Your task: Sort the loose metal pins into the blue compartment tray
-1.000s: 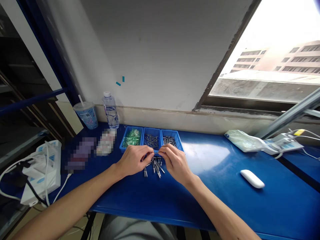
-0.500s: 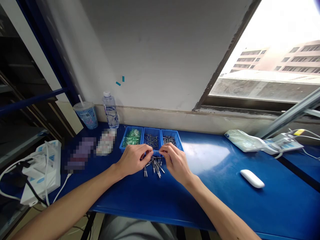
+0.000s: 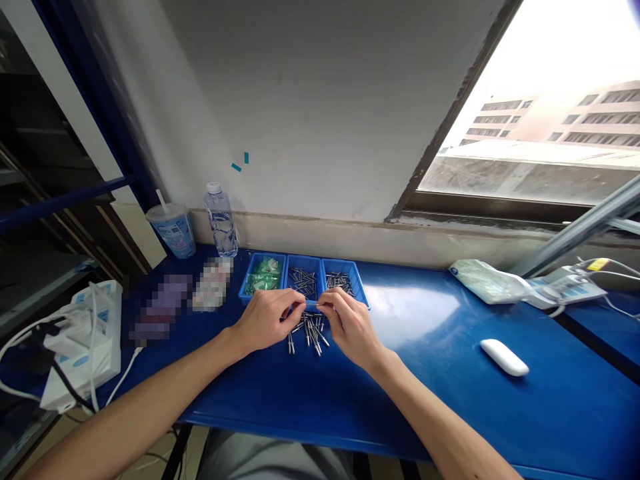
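Note:
My left hand and my right hand are both closed in a pinch, fingertips facing each other across a small gap. Something thin shows at the right fingertips, too small to name; whatever the left fingers hold is hidden. Just below the fingertips lies a loose pile of silver blind rivets on the table. Behind the hands stand three joined blue bins: the left bin holds green and clear packets, while the middle bin and right bin hold metal rivet-like pieces. My hands partly cover the bins' front edges.
On the blue table a white oblong case lies to the right, with a white packet and power strip behind it. A water bottle, a lidded cup and another power strip stand left.
Almost nothing differs. My right fingertips have shifted very slightly left; the left hand, the rivets and the bins stay put.

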### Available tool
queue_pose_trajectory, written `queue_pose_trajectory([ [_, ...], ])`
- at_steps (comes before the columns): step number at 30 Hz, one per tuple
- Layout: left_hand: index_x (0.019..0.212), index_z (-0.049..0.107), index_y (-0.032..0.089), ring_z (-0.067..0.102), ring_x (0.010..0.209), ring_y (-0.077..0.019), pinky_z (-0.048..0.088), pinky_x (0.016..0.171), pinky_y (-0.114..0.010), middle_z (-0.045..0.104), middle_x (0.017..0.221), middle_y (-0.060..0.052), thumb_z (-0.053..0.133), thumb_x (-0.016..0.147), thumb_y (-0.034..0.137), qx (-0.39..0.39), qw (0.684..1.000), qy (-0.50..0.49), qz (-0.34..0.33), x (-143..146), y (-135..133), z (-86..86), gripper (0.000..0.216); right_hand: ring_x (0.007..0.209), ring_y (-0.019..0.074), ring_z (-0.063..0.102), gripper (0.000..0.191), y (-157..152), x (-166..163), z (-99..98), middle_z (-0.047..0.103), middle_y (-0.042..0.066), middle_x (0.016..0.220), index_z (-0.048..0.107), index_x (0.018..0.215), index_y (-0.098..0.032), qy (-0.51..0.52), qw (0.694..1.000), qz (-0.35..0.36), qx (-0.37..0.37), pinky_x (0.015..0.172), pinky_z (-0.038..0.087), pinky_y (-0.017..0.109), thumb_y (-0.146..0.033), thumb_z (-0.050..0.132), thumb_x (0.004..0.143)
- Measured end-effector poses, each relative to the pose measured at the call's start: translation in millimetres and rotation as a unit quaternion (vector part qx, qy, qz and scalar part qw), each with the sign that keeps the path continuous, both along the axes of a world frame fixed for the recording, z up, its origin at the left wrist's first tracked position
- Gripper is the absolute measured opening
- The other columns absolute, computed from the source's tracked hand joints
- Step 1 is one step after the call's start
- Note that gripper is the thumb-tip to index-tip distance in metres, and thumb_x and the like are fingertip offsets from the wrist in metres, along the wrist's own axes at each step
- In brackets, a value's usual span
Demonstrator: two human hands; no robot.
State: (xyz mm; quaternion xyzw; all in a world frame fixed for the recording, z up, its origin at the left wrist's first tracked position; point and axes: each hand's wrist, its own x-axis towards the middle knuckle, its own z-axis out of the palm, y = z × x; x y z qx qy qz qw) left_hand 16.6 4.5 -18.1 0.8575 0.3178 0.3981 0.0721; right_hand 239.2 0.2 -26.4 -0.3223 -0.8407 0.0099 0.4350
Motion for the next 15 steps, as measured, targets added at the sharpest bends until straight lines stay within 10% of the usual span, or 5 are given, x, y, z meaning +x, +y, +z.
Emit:
queue_pose_trajectory([
  [15,0.099,0.066,0.019,0.061,0.062,-0.0129,0.045,0.062,-0.026,0.065,0.073,0.002,0.053,0.104,0.022,0.007,0.999,0.022,-0.039,1.1,0.3,-2.5,0.015,0.073,0.0166,0.064,0.016,-1.5,-3.4,-4.3,0.067,0.004,0.091,0.057,0.105,-0.023,-0.015,0.999,0.032,-0.022,0.063,0.048,0.028,-0.018,0.042,0.111],
])
